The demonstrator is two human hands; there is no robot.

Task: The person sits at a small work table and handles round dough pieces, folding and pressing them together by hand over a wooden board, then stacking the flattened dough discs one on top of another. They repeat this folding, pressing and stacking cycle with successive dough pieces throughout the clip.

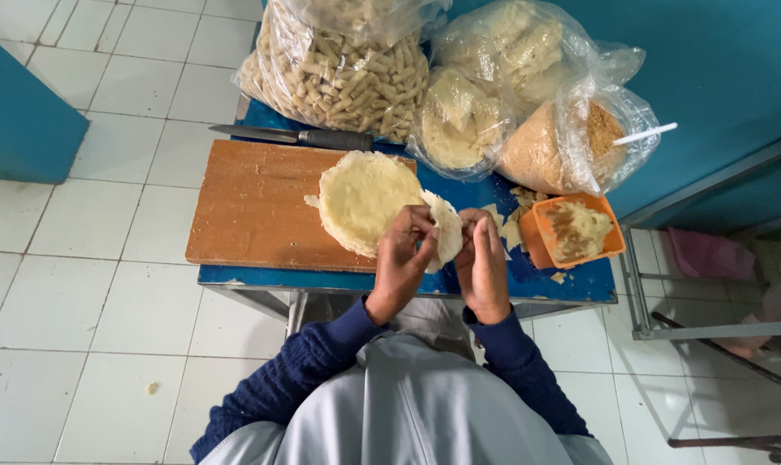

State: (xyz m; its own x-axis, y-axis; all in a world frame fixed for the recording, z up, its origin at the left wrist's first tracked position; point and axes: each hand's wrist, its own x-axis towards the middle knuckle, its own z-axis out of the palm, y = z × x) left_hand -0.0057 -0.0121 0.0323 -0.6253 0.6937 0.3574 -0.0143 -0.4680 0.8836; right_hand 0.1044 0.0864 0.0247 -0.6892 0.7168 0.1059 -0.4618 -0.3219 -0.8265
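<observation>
**Both hands fold a thin wrapper at the table edge**

Navy sleeves (321, 370) fill the bottom of the frame, nearest the camera, leading up to the hands at centre. To do this fold well, I judge the pinch should stay light and even, since so thin a sheet looks likely to tear.

Left hand (401, 263) has its fingers curled together, clamped on the edge of the wrapper (446, 232). Right hand (483, 263) closes on the same sheet from the other side, fingertips meeting near its top. The wrapper is held up between them, just right of centre, overlapping a stack of round sheets (360, 198) on the wooden board (252, 207).

Right of the hands sits an orange tub (614, 245) of filling. A knife (295, 135) lies above the board. Plastic bags (339, 69) crowd the upper centre of the blue table (545, 284).
</observation>
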